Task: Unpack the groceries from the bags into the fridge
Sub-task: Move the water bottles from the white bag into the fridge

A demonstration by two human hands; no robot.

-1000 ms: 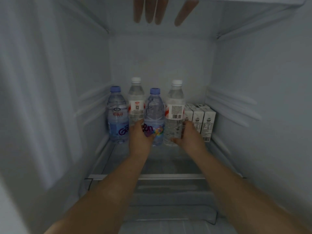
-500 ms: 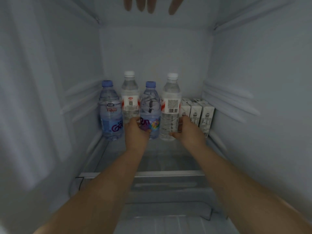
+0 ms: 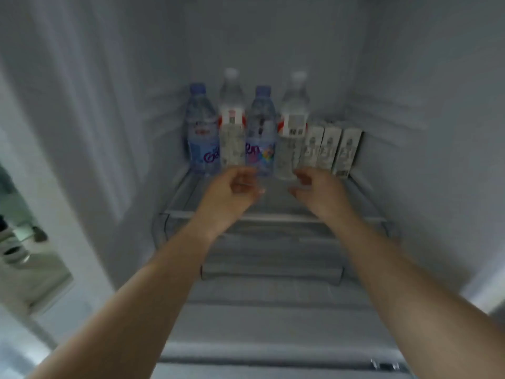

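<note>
Head view is showing you both hands just short of the bottles at the frame's centre: your left hand (image 3: 232, 188) and right hand (image 3: 318, 188) are hanging loosely curled, grasping nothing. Four water bottles are standing in a row on the glass fridge shelf (image 3: 276, 198): blue-capped (image 3: 202, 129), white-capped (image 3: 232, 119), blue-capped (image 3: 261, 132), white-capped (image 3: 293, 124). Three small cartons (image 3: 330, 149) are sitting just right of them. You are probably dealing with heavy, thin, smooth plastic; grip mid-body, around the label.
</note>
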